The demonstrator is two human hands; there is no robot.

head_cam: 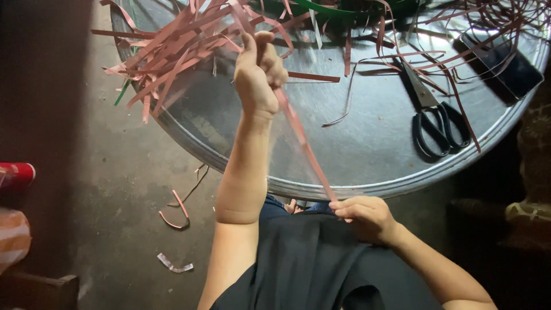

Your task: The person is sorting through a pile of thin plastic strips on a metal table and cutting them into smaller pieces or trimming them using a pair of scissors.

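A long pink paper strip stretches taut between my two hands. My left hand is raised over the round metal tray and is closed around the strip's upper end. My right hand pinches the lower end near my lap, just below the tray's rim. A heap of pink paper strips lies on the tray's far left, right beside my left hand.
Black-handled scissors lie on the tray's right side, with a dark phone beyond them. Green strips sit at the far edge. Loose paper scraps lie on the concrete floor. A red can stands at the left.
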